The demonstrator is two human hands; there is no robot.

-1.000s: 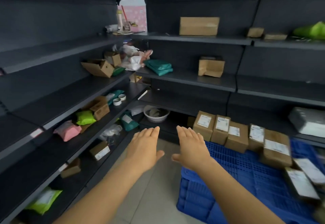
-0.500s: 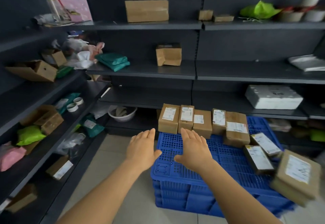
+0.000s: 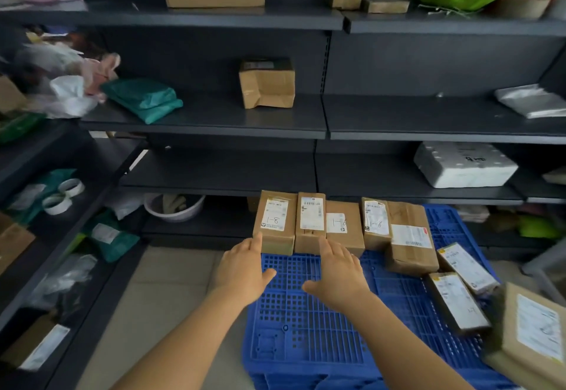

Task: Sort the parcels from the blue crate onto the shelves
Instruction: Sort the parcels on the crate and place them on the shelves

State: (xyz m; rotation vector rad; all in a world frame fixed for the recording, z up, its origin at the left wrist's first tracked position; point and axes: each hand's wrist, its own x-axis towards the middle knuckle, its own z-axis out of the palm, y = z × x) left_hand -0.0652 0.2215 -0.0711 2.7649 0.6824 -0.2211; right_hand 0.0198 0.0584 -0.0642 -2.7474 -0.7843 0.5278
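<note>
An upturned blue crate (image 3: 306, 322) stands on the floor with several labelled cardboard parcels on top. A row of them lines its far edge: the leftmost parcel (image 3: 275, 221) is marked 1-8, a second parcel (image 3: 311, 221) stands right of it. My left hand (image 3: 245, 264) reaches with straight fingers to the near left corner of the 1-8 parcel, fingertips at its edge. My right hand (image 3: 338, 270) is flat and open, fingertips at the base of the second parcel. Neither hand holds anything. Dark shelves (image 3: 214, 120) rise behind.
More parcels (image 3: 459, 304) lie on the crate's right side. A brown box (image 3: 266, 83) and green bags (image 3: 144, 98) sit on the middle shelf, a white foam box (image 3: 465, 164) lower right, tape rolls (image 3: 62, 196) on the left shelf, a bowl (image 3: 174, 207) at the bottom.
The view has swung right and down toward the crate. Both hands have moved forward from mid-air to the row of parcels at the crate's far edge.
</note>
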